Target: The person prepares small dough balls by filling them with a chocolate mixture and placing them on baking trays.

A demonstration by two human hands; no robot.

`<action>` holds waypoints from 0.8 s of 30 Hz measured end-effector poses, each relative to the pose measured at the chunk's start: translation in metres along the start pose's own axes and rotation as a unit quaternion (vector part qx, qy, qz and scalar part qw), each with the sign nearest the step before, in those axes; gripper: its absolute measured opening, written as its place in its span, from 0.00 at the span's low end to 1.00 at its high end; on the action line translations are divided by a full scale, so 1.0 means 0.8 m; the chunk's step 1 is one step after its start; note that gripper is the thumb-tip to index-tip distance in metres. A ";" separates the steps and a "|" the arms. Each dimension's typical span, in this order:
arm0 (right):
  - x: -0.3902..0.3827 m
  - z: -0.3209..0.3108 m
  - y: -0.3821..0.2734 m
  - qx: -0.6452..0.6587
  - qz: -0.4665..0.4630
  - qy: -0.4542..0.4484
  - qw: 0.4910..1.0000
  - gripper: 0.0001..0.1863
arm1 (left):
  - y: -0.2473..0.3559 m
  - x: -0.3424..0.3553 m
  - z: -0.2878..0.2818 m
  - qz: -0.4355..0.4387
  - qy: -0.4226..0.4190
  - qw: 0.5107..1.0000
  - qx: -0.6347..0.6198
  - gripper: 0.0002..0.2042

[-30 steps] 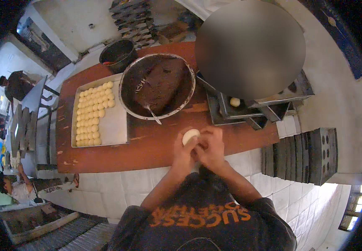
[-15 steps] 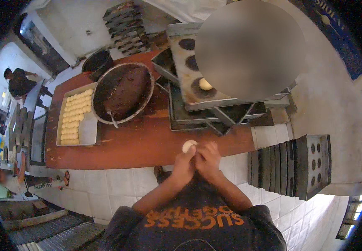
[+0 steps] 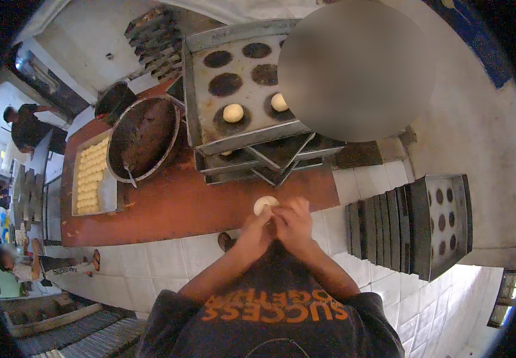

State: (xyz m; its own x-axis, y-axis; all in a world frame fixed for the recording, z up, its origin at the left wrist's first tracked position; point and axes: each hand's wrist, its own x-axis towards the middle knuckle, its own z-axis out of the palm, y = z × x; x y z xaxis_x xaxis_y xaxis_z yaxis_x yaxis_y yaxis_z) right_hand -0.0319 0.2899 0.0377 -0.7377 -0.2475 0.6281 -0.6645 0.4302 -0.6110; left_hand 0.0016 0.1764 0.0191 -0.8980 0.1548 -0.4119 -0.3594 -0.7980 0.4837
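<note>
Turned toward baking tray [image 3: 249, 95] since earlier frame. Pinching dough piece [image 3: 264, 204] between left hand [image 3: 255, 235] and right hand [image 3: 293, 224], near table [image 3: 174, 212] edge. Placed at least two dough balls [image 3: 233, 113]; left rows more in pan [image 3: 110, 194].

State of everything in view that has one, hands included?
Left hand: holding the dough piece.
Right hand: fingers curled close beside it.
Dough piece: partly covered by fingers.
Left tray: partly filled, bare at right.
Bowl: holding dark filling.
Spoon: resting in bowl.
Top baking tray: two dough balls visible, partly blurred.
Right-hand trays: on edge.
</note>
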 end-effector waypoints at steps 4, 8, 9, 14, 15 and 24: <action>0.022 -0.010 -0.006 0.020 -0.001 0.038 0.999 0.13 | 0.016 0.002 0.023 0.032 -0.028 0.999 0.025 0.15; 0.030 -0.026 -0.006 0.007 0.054 -0.027 0.998 0.13 | 0.021 0.007 0.042 0.055 0.021 0.992 0.111 0.13; 0.030 -0.030 0.003 0.003 0.022 -0.021 1.000 0.14 | 0.022 0.008 0.044 0.054 0.030 0.989 0.131 0.13; 0.030 -0.025 0.018 0.038 -0.014 0.040 0.998 0.14 | 0.012 0.013 0.046 0.103 0.035 0.987 0.117 0.12; 0.033 -0.029 0.015 0.041 0.002 0.024 0.999 0.14 | 0.009 0.014 0.052 0.104 0.050 0.988 0.101 0.12; -0.005 -0.083 0.024 0.090 0.128 -0.063 0.986 0.12 | -0.008 0.021 0.041 0.102 0.040 0.904 0.413 0.12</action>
State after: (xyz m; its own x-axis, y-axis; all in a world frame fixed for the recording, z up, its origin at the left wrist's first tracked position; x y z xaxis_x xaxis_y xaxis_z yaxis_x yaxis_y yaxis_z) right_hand -0.0338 0.3567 0.0552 -0.8854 -0.2624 0.3837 -0.4564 0.3337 -0.8248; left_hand -0.0195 0.2036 0.0344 -0.9574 -0.0158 -0.2885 -0.2859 -0.0922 0.9538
